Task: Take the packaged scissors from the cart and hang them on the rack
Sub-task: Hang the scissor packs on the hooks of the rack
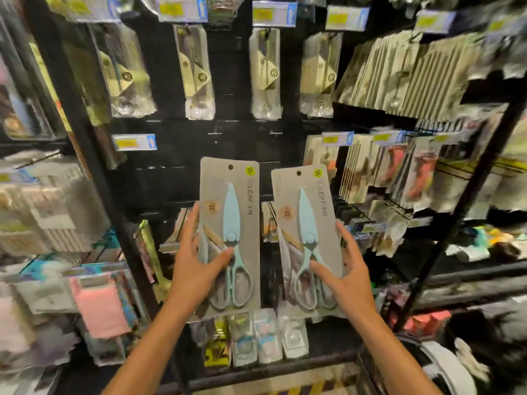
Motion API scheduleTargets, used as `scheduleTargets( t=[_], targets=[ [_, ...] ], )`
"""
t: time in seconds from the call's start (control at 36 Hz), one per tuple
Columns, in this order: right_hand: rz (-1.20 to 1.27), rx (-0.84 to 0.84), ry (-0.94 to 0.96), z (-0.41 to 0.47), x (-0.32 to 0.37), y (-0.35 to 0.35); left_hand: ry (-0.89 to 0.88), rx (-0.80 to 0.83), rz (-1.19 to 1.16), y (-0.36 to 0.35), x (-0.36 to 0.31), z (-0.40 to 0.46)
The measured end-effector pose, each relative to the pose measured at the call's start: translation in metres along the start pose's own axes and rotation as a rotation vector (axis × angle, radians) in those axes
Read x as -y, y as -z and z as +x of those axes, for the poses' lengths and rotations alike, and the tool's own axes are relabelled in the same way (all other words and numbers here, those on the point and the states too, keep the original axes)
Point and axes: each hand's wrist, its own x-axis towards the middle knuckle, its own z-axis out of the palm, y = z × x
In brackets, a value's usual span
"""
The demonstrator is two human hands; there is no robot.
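- The left hand [196, 269] grips the left scissors pack [229, 235] by its lower left edge, thumb across the front near the pivot of the pale blue scissors, fingers behind the card.
- The right hand [346, 272] grips the right scissors pack [306, 238] by its lower right edge, thumb lying over the scissor handles, fingers wrapped round the card's edge.
- Both packs are held upright, side by side and just apart, in front of the black rack [182, 155]; the left one sits slightly higher.
- Each card is grey with a round hanging hole at the top and a yellow sticker beside it; neither hole is on a peg.
- Along the rack's upper edge hang four clear packets [196, 75] in a row, with yellow-and-blue price tags [134, 142] above and below them.
- Near the rack's lower edge, under the two held packs, small blister packs [266, 337] hang close together.
- To the right, a dense row of flat packets [405, 78] fills the upper hooks; the rest is blurred.
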Motion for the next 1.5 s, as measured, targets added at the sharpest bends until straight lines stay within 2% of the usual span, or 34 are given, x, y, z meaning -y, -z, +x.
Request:
scheduleTargets(
  t=[0.31, 0.75, 1.06, 1.5],
  targets=[
    [0.058, 0.06, -0.013, 0.045, -0.024, -0.001, -0.024, -0.05, 0.129, -0.014, 0.008, 0.034],
    [-0.004, 0.077, 0.0, 0.148, -0.047, -0.063, -0.08, -0.042, 0.029, 0.006, 0.052, 0.136],
    [0.018, 0.05, -0.009, 0.191, -0.081, -0.066, -0.121, -0.032, 0.049, -0.005, 0.079, 0.178],
    [0.094, 0.1, -0.007, 0.234, -0.114, -0.072, -0.175, -0.117, 0.076, -0.029, 0.1, 0.21]
  ],
)
